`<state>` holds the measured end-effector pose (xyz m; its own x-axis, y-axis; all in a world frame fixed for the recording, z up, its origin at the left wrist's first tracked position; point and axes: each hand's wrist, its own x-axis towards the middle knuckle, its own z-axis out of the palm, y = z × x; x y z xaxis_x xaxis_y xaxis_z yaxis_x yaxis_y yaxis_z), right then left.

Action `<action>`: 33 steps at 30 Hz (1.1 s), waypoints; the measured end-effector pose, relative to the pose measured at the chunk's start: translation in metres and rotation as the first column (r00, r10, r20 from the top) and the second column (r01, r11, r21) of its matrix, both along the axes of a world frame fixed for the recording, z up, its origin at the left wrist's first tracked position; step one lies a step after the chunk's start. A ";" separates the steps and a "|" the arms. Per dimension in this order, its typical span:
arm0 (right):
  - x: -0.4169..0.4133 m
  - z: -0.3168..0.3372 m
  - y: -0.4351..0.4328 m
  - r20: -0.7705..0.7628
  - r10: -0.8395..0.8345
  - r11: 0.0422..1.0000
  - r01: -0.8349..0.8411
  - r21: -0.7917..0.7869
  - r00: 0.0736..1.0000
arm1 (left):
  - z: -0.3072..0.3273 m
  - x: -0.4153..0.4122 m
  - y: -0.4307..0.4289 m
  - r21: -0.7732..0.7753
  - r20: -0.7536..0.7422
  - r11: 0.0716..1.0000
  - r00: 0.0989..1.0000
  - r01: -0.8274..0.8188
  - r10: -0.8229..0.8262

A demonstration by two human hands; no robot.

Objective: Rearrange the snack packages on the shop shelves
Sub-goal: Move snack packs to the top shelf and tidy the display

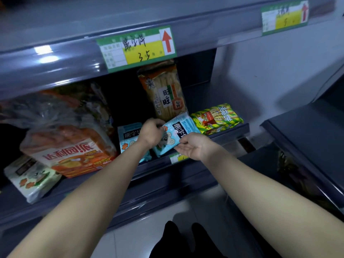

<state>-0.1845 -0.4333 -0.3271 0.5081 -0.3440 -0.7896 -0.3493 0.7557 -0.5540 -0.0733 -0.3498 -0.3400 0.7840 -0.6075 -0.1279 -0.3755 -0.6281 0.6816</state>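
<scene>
A light blue snack packet with a cartoon bear lies tilted at the front of the middle shelf. My left hand grips its upper left edge and my right hand holds its lower right edge from below. A second light blue packet stands just to the left, partly hidden by my left forearm. Behind them an orange rice cracker bag stands upright. A green and yellow finger biscuit bag lies to the right.
A large orange cake bag fills the shelf's left side, with a pale green packet in front of it. The upper shelf edge carries a price label. Another dark shelf unit stands at the right. Grey floor lies below.
</scene>
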 end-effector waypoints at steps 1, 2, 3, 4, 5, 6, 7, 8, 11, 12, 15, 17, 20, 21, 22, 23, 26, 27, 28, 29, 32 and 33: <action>-0.002 0.003 0.000 0.006 -0.001 1.000 0.001 -0.005 1.000 | 0.003 -0.002 0.001 -0.028 0.005 1.000 1.000 -0.013 0.013; -0.004 0.005 0.000 0.010 -0.002 1.000 0.002 -0.011 1.000 | 0.006 -0.005 0.002 -0.053 0.007 0.998 1.000 -0.027 0.028; -0.007 0.009 0.000 0.015 0.002 1.000 -0.002 -0.018 1.000 | 0.009 -0.008 0.004 -0.075 0.006 0.996 0.999 -0.042 0.043; -0.010 0.012 0.000 0.020 0.010 1.000 -0.009 -0.029 1.000 | 0.012 -0.011 0.005 -0.096 -0.001 0.994 0.998 -0.058 0.058; -0.013 0.016 0.001 0.025 0.020 0.999 -0.019 -0.043 0.999 | 0.015 -0.015 0.007 -0.117 -0.018 0.990 0.997 -0.074 0.072; -0.017 0.020 0.001 0.029 0.031 0.998 -0.029 -0.063 0.999 | 0.018 -0.019 0.009 -0.139 -0.038 0.986 0.996 -0.089 0.085; -0.022 0.024 0.001 0.032 0.044 0.996 -0.041 -0.084 0.999 | 0.021 -0.025 0.011 -0.159 -0.056 0.982 0.994 -0.102 0.094; -0.027 0.028 0.001 0.033 0.059 0.993 -0.055 -0.109 0.998 | 0.025 -0.030 0.012 -0.178 -0.070 0.977 0.992 -0.114 0.103; -0.046 0.042 -0.001 0.042 0.097 0.980 -0.088 -0.176 0.994 | 0.039 -0.053 0.015 -0.226 -0.093 0.962 0.987 -0.151 0.132; -0.053 0.046 -0.002 0.041 0.109 0.975 -0.099 -0.198 0.993 | 0.044 -0.062 0.016 -0.243 -0.099 0.956 0.985 -0.161 0.141; -0.075 0.057 -0.005 0.052 0.129 0.965 -0.113 -0.238 0.990 | 0.058 -0.089 0.020 -0.285 -0.113 0.938 0.979 -0.197 0.171; -0.091 0.064 -0.008 0.065 0.134 0.954 -0.111 -0.279 0.989 | 0.065 -0.107 0.022 -0.296 -0.108 0.929 0.974 -0.223 0.200; -0.115 0.075 -0.011 0.096 0.134 0.932 -0.093 -0.349 0.986 | 0.076 -0.135 0.024 -0.342 -0.132 0.901 0.963 -0.266 0.235; -0.124 0.079 -0.011 0.107 0.140 0.923 -0.090 -0.374 0.984 | 0.080 -0.147 0.025 -0.360 -0.137 0.891 0.961 -0.276 0.242; -0.132 0.084 -0.011 0.116 0.147 0.913 -0.090 -0.397 0.982 | 0.083 -0.156 0.025 -0.374 -0.141 0.882 0.958 -0.287 0.251; -0.140 0.087 -0.012 0.124 0.156 0.903 -0.090 -0.420 0.980 | 0.087 -0.167 0.025 -0.391 -0.147 0.871 0.954 -0.297 0.260; -0.163 0.098 -0.012 0.137 0.187 0.863 -0.096 -0.496 0.973 | 0.097 -0.196 0.024 -0.440 -0.174 0.837 0.945 -0.326 0.276; -0.170 0.102 -0.012 0.139 0.190 0.847 -0.091 -0.524 0.972 | 0.100 -0.204 0.024 -0.452 -0.178 0.828 0.943 -0.333 0.282; -0.176 0.106 -0.013 0.146 0.192 0.834 -0.083 -0.545 0.970 | 0.103 -0.211 0.023 -0.463 -0.176 0.819 0.941 -0.338 0.289; -0.181 0.110 -0.015 0.159 0.199 0.821 -0.076 -0.566 0.967 | 0.106 -0.217 0.021 -0.478 -0.170 0.809 0.940 -0.341 0.295; -0.196 0.124 -0.023 0.214 0.244 0.781 -0.060 -0.622 0.946 | 0.121 -0.232 0.015 -0.526 -0.151 0.780 0.940 -0.338 0.306; -0.200 0.130 -0.025 0.240 0.253 0.772 -0.046 -0.634 0.937 | 0.128 -0.236 0.013 -0.539 -0.135 0.774 0.941 -0.332 0.310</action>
<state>-0.3842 -0.4585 -0.1972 0.7646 -0.5979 -0.2406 -0.1709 0.1719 -0.9702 -0.3095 -0.3373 -0.2119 0.9476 -0.2978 0.1156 -0.1875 -0.2258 0.9560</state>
